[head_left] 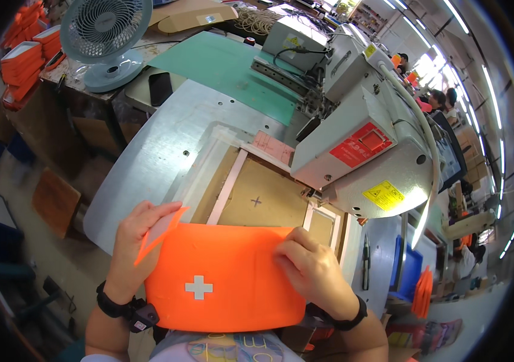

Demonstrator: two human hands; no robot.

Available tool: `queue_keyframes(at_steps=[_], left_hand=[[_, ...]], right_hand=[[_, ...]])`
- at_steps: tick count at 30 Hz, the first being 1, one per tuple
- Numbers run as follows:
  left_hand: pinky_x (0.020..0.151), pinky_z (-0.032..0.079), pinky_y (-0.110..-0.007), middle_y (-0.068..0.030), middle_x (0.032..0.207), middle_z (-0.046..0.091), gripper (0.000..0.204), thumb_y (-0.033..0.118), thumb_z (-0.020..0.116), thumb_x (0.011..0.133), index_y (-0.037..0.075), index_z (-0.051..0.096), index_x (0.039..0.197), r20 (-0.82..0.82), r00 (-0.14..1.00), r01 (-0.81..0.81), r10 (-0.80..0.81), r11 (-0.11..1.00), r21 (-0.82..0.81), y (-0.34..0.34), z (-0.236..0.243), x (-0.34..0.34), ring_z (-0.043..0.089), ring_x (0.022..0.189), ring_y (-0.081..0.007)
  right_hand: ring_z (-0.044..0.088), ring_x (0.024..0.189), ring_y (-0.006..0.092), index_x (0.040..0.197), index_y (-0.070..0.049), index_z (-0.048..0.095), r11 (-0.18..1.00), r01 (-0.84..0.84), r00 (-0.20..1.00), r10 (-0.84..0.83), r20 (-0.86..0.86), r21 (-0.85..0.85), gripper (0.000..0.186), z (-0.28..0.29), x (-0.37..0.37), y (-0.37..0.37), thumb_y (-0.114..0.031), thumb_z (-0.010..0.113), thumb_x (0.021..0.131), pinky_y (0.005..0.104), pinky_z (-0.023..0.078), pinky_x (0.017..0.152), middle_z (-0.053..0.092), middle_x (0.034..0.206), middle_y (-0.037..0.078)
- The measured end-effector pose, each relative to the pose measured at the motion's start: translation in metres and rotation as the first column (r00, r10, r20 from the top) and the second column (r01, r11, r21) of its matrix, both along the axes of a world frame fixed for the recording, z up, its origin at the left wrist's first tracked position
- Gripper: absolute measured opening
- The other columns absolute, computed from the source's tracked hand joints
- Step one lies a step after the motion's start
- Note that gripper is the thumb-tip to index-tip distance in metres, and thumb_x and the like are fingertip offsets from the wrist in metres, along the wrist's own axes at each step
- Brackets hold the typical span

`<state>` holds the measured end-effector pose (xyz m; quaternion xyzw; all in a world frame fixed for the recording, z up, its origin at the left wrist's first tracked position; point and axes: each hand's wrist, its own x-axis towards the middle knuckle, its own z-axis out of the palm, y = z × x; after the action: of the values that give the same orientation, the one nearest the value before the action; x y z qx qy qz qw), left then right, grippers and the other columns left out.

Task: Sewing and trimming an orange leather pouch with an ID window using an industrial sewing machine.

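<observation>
An orange panel (227,265) with a white cross on it lies in front of me, at the near edge of the machine's metal table. My left hand (138,241) is closed on a small orange-edged piece (159,234) with a pale middle, beside the panel's upper left corner. Whether these fingers also grip the panel is hidden. My right hand (314,268) is closed at the panel's upper right edge, fingers curled and pinching it. Just beyond the panel is a tan sewing template (260,193) with pale strips and a dark cross mark.
A grey industrial sewing machine head (359,139) stands over the right of the metal table (142,163). A fan (106,36) and a dark phone (160,89) are at the back left. Orange pieces (22,63) are stacked at far left. Beside the template's right lies a pen (366,262).
</observation>
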<state>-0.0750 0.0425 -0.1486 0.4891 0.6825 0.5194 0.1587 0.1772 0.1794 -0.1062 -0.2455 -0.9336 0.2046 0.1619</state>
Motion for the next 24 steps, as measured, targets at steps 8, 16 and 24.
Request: queue_keyframes(at_steps=[8,16,24], left_hand=[[0.061,0.037,-0.029,-0.0062,0.071,0.045,0.026,0.016,0.054,0.1,0.0,0.07,0.114,-0.022,1.0,-0.02,0.02,1.0,-0.023,-0.002,-0.002,0.0,0.044,0.065,-0.0168],[0.061,0.037,-0.026,-0.0039,0.077,0.048,0.027,0.016,0.053,0.102,-0.001,0.07,0.113,0.043,0.999,-0.02,0.021,1.0,-0.019,-0.003,-0.007,0.001,0.044,0.066,-0.0126],[0.063,0.039,-0.027,-0.0061,0.079,0.053,0.025,0.012,0.055,0.098,-0.001,0.07,0.114,-0.036,0.999,-0.014,0.014,1.0,-0.007,-0.002,-0.005,-0.001,0.047,0.068,-0.015]], right_hand=[[0.062,0.065,0.0227,0.08,-0.003,0.062,0.952,-0.058,0.993,0.024,-0.117,-0.299,0.013,0.039,0.036,-0.008,0.006,0.07,0.074,0.0333,0.051,0.058,0.058,0.078,0.007],[0.064,0.071,0.0258,0.101,-0.005,0.064,0.997,-0.009,1.0,0.01,-0.009,0.07,0.027,0.014,0.023,-0.01,-0.005,0.075,0.076,0.0357,0.053,0.059,0.057,0.091,0.008],[0.061,0.064,0.0255,0.083,-0.005,0.058,0.965,-0.136,0.975,0.09,0.202,0.225,0.014,0.0,-0.003,0.009,0.0,0.07,0.079,0.0353,0.051,0.055,0.056,0.085,0.009]])
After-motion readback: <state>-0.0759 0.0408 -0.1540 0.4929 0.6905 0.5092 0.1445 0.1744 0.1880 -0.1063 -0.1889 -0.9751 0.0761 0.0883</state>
